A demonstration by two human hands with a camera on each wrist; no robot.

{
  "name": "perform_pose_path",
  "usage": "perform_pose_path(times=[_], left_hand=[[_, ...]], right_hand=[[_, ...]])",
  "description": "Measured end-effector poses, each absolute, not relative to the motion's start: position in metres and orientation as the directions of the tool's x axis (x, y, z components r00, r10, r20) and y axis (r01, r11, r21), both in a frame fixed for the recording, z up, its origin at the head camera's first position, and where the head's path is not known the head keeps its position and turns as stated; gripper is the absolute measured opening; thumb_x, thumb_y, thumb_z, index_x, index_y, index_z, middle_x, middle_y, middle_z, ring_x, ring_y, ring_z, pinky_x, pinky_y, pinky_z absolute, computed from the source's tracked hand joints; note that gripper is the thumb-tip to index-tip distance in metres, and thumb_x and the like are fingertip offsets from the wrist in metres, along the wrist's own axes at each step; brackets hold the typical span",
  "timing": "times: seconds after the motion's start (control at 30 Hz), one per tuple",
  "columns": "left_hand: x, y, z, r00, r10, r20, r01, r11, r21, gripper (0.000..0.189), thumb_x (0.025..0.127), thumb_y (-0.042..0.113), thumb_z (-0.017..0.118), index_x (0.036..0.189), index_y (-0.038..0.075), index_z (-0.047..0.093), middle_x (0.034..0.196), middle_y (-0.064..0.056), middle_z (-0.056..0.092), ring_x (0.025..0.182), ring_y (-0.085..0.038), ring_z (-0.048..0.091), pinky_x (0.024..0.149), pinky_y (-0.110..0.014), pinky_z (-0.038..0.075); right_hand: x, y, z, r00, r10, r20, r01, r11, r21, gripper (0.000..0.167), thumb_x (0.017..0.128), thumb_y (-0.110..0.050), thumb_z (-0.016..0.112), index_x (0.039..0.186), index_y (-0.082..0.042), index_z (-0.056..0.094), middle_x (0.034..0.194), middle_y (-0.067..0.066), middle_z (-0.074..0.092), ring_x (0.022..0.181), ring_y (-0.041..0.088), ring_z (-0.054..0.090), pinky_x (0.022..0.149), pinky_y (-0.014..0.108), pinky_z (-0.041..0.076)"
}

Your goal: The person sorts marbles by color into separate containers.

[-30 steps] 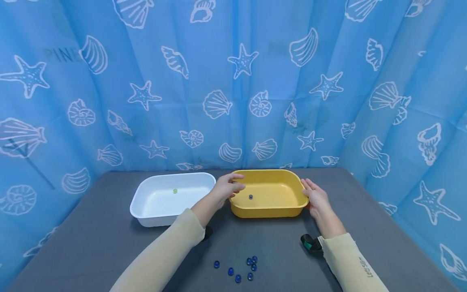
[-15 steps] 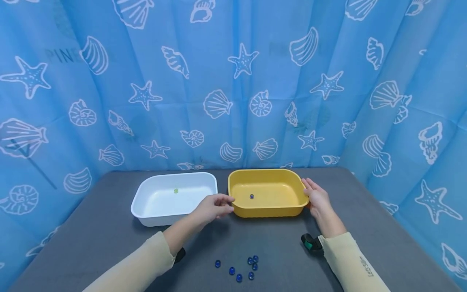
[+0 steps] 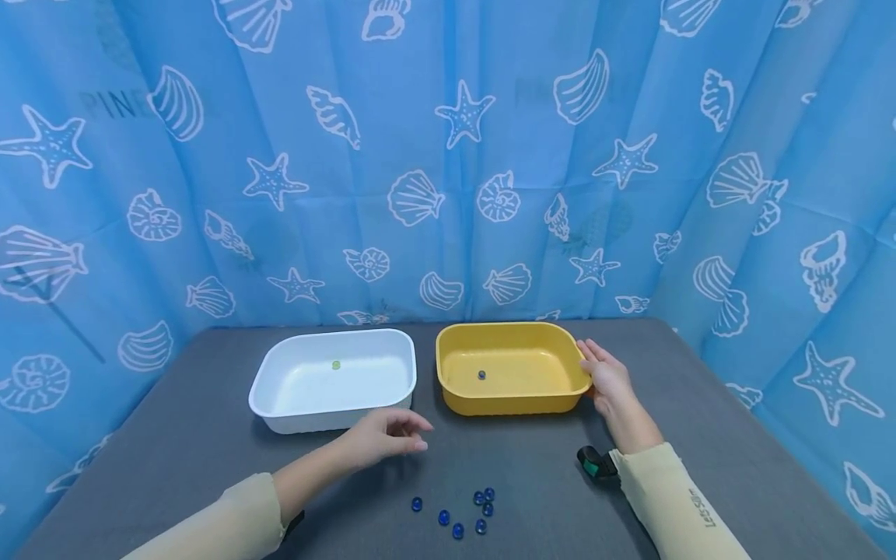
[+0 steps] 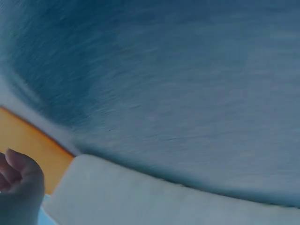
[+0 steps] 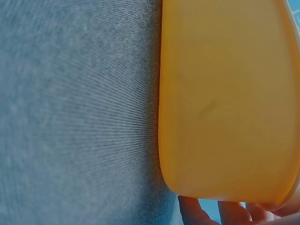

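Note:
My left hand [image 3: 385,435] hovers over the grey cloth in front of the white basin [image 3: 280,424], its fingers loosely bent and thumb apart, with nothing between them. Part of that hand [image 4: 21,183] shows at the lower left of the left wrist view. At the right end of the yellow basin [image 3: 514,406], my right hand [image 3: 610,385] holds the rim and end wall; its fingertips [image 5: 232,211] meet the end wall in the right wrist view. One dark blue bead [image 3: 481,375] lies inside the yellow basin. A yellow-green bead [image 3: 336,365] lies in the white one.
Several blue glass beads [image 3: 458,531] are scattered on the grey tablecloth [image 3: 539,482] near the front. Behind the basins hangs a blue curtain [image 3: 420,257] with white shells and starfish, which also closes off both sides.
My left hand has drawn back from above the yellow basin's left end, down and left toward the front of the white basin. The right hand and both basins stay in place.

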State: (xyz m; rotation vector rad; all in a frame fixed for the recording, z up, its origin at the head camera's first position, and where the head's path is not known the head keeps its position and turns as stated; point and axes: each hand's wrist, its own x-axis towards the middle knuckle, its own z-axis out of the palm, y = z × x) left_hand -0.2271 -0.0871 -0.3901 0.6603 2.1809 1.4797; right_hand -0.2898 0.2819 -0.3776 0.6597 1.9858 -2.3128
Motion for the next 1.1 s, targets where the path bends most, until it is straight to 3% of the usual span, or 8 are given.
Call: perform_pose_path(times=[0.17,0.37,0.57,0.87,1.1], left_hand=[[-0.222,-0.101,-0.397,-0.688,0.722,-0.074,0.206,0.292,0.934,0.029,0.093,0.005,0.063,0.119,-0.008,0.061,0.098,-0.015,0.063,0.081,-0.012,0.055,0.069,-0.023,0.046],[-0.216,-0.105,-0.407,-0.616,0.777,-0.13,0.28,0.37,0.886,0.028,0.089,0.008,0.069,0.116,0.001,0.066,0.096,0.0,0.06,0.078,-0.007,0.051,0.066,-0.02,0.042],[-0.212,-0.1,-0.411,-0.615,0.774,-0.153,0.379,0.459,0.803,0.025,0.084,0.013,0.076,0.109,0.013,0.071,0.093,0.01,0.057,0.082,-0.004,0.05,0.073,-0.021,0.043],[-0.211,-0.095,-0.412,-0.567,0.814,-0.13,0.496,0.463,0.735,0.023,0.084,0.018,0.077,0.106,0.016,0.073,0.092,0.017,0.052,0.085,0.0,0.047,0.075,-0.019,0.043],[-0.21,-0.091,-0.412,-0.579,0.803,-0.14,0.536,0.504,0.678,0.017,0.085,0.018,0.075,0.102,0.019,0.074,0.09,0.018,0.05,0.083,0.001,0.044,0.074,-0.018,0.041]], right_hand=[[-0.289,0.281,-0.376,-0.911,0.255,-0.325,0.285,-0.184,-0.941,0.055,0.105,-0.005,0.032,0.156,-0.015,0.013,0.158,0.001,0.022,0.144,0.016,0.021,0.113,0.036,0.025],[-0.29,0.281,-0.377,-0.91,0.25,-0.33,0.291,-0.181,-0.94,0.055,0.106,-0.006,0.032,0.156,-0.016,0.013,0.158,0.0,0.022,0.144,0.016,0.021,0.113,0.036,0.025],[-0.29,0.282,-0.379,-0.906,0.256,-0.336,0.294,-0.19,-0.937,0.055,0.106,-0.007,0.033,0.156,-0.016,0.014,0.157,0.001,0.023,0.143,0.016,0.022,0.113,0.035,0.025],[-0.29,0.281,-0.379,-0.907,0.261,-0.33,0.29,-0.181,-0.94,0.055,0.106,-0.006,0.033,0.156,-0.016,0.014,0.158,0.001,0.023,0.144,0.016,0.022,0.113,0.036,0.025],[-0.289,0.28,-0.379,-0.91,0.26,-0.322,0.284,-0.174,-0.943,0.055,0.106,-0.007,0.033,0.156,-0.016,0.014,0.158,0.001,0.023,0.144,0.017,0.022,0.113,0.036,0.025]])
